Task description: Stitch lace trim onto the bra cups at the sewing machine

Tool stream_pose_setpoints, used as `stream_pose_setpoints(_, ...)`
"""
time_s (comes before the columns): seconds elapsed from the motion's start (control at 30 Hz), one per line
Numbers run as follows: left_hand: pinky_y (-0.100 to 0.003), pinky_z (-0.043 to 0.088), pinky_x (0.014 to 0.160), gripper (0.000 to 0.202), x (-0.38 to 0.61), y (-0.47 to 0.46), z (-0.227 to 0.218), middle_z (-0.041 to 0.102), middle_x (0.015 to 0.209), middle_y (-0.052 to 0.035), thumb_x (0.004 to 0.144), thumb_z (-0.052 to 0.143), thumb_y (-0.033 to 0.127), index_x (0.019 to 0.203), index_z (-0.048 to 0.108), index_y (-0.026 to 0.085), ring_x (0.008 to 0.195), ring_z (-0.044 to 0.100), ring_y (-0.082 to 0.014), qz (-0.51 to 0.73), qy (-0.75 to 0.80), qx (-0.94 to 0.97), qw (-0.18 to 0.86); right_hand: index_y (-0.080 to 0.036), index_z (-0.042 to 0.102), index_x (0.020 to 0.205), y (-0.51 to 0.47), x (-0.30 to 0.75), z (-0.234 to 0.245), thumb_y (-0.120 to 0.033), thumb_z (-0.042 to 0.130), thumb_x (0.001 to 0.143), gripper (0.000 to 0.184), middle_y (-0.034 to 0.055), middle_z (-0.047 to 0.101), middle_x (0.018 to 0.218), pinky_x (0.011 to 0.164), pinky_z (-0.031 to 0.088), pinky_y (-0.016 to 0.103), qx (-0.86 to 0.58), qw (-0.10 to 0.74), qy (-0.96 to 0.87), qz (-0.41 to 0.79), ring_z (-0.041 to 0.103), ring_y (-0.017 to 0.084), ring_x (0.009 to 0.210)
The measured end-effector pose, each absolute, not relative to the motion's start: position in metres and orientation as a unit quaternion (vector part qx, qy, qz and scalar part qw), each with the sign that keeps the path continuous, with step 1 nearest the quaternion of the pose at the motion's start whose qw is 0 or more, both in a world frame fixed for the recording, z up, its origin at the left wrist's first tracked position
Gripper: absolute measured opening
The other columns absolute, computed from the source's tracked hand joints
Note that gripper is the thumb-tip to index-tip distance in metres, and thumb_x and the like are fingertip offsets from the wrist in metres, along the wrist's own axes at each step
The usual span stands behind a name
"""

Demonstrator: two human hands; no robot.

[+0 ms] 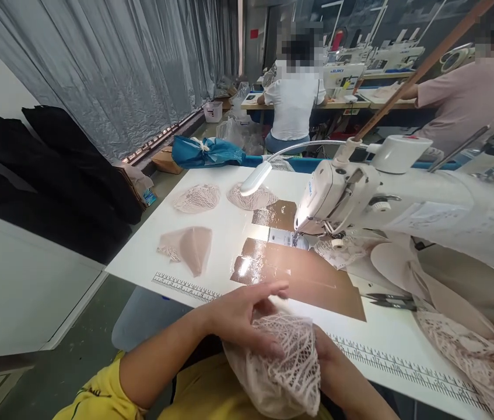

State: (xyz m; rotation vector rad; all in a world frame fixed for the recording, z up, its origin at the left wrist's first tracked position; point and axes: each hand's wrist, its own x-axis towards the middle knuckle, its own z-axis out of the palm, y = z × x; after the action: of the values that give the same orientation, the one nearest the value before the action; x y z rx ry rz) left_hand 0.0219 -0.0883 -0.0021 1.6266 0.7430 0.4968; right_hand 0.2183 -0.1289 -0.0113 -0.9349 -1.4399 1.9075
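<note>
My left hand (247,318) lies over a bundle of pale pink lace fabric (284,364) at the near edge of the white sewing table (229,233), fingers curled onto the lace. My right hand (323,347) is mostly hidden under the same lace and holds it from below. A lace-trimmed beige piece (188,248) lies on the table's left part. Two lace pieces (198,198) (251,199) sit further back.
A white sewing machine (351,192) with a gooseneck lamp (256,178) stands to the right, brown tape patches (308,277) under it. Thread snips (389,300) and more lace (469,350) lie right. Two people sit at machines behind. Black bags (54,169) are at left.
</note>
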Motion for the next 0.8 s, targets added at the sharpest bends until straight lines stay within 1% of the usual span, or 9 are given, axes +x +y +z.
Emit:
stream_pose_setpoints(0.1, -0.038, 0.048, 0.087, 0.094, 0.012, -0.088, -0.011, 0.058, 0.119, -0.011, 0.06, 0.082, 0.036, 0.141, 0.036, 0.022, 0.101, 0.058, -0.0254, 0.161, 0.301, 0.602, 0.722, -0.019, 0.074, 0.082, -0.128, 0.226, -0.006, -0.044, 0.07, 0.073, 0.027, 0.0045, 0.069, 0.074, 0.076, 0.051, 0.034, -0.348, 0.317, -0.514, 0.717, 0.064, 0.024, 0.079)
stream_pose_setpoints(0.23, -0.027, 0.049, 0.071, 0.054, 0.004, -0.091, -0.011, 0.064, 0.09, -0.0058, 0.065, 0.079, 0.033, 0.112, 0.062, 0.012, 0.077, 0.059, -0.0164, 0.133, 0.234, 0.527, 0.806, -0.021, 0.071, 0.098, -0.127, 0.238, -0.011, -0.046, 0.069, 0.073, 0.036, 0.0082, 0.07, 0.096, 0.081, 0.051, 0.034, -0.383, 0.345, -0.528, 0.674, 0.064, 0.026, 0.092)
stream_pose_setpoints(0.37, -0.02, 0.043, 0.061, 0.035, 0.004, -0.086, -0.009, 0.058, 0.074, -0.0015, 0.069, 0.076, 0.036, 0.088, 0.064, 0.01, 0.065, 0.052, -0.0106, 0.171, 0.271, 0.528, 0.786, -0.027, 0.047, 0.135, -0.131, 0.243, -0.023, -0.049, 0.063, 0.078, 0.063, 0.0094, 0.063, 0.12, 0.086, 0.051, 0.033, -0.452, 0.377, -0.533, 0.608, 0.061, 0.024, 0.105)
stream_pose_setpoints(0.43, -0.018, 0.037, 0.056, 0.032, 0.002, -0.083, -0.009, 0.053, 0.069, 0.001, 0.071, 0.074, 0.037, 0.082, 0.061, 0.01, 0.061, 0.046, -0.0077, 0.228, 0.314, 0.525, 0.758, -0.032, 0.034, 0.142, -0.132, 0.247, -0.028, -0.049, 0.057, 0.083, 0.066, 0.007, 0.059, 0.128, 0.089, 0.05, 0.032, -0.483, 0.398, -0.536, 0.566, 0.058, 0.022, 0.114)
stream_pose_setpoints(0.5, -0.016, 0.032, 0.053, 0.03, -0.003, -0.08, -0.008, 0.048, 0.066, 0.0026, 0.073, 0.072, 0.037, 0.079, 0.058, 0.011, 0.059, 0.041, -0.0062, 0.276, 0.344, 0.526, 0.727, -0.035, 0.03, 0.144, -0.131, 0.252, -0.032, -0.047, 0.055, 0.085, 0.066, 0.0052, 0.054, 0.134, 0.095, 0.048, 0.033, -0.509, 0.403, -0.562, 0.513, 0.05, 0.021, 0.124)
stream_pose_setpoints(0.57, -0.017, 0.031, 0.053, 0.028, -0.007, -0.081, -0.004, 0.046, 0.067, 0.0028, 0.075, 0.071, 0.035, 0.081, 0.056, 0.012, 0.059, 0.039, -0.0062, 0.298, 0.353, 0.54, 0.704, -0.034, 0.032, 0.144, -0.127, 0.259, -0.033, -0.044, 0.055, 0.085, 0.064, 0.0045, 0.049, 0.139, 0.101, 0.043, 0.034, -0.524, 0.382, -0.602, 0.466, 0.044, 0.022, 0.129)
stream_pose_setpoints(0.63, -0.018, 0.033, 0.056, 0.022, -0.009, -0.086, 0.005, 0.046, 0.07, 0.0018, 0.075, 0.069, 0.03, 0.08, 0.055, 0.014, 0.062, 0.04, -0.0073, 0.308, 0.346, 0.588, 0.663, -0.032, 0.041, 0.139, -0.123, 0.263, -0.031, -0.04, 0.056, 0.086, 0.056, 0.0049, 0.052, 0.137, 0.101, 0.042, 0.035, -0.514, 0.346, -0.645, 0.448, 0.047, 0.023, 0.127)
stream_pose_setpoints(0.73, -0.025, 0.042, 0.069, 0.014, -0.001, -0.095, 0.025, 0.051, 0.075, -0.002, 0.075, 0.065, 0.02, 0.073, 0.052, 0.016, 0.072, 0.05, -0.0131, 0.325, 0.253, 0.702, 0.58, -0.028, 0.063, 0.118, -0.117, 0.26, -0.023, -0.036, 0.053, 0.088, 0.032, 0.0055, 0.067, 0.113, 0.089, 0.049, 0.031, -0.455, 0.306, -0.691, 0.471, 0.062, 0.022, 0.105)
stream_pose_setpoints(0.8, -0.03, 0.046, 0.077, 0.014, 0.01, -0.099, 0.035, 0.054, 0.073, -0.004, 0.075, 0.062, 0.018, 0.07, 0.05, 0.017, 0.079, 0.054, -0.0173, 0.324, 0.158, 0.747, 0.558, -0.025, 0.07, 0.104, -0.116, 0.252, -0.015, -0.035, 0.051, 0.09, 0.025, 0.0046, 0.07, 0.093, 0.076, 0.051, 0.028, -0.416, 0.292, -0.702, 0.499, 0.065, 0.02, 0.086)
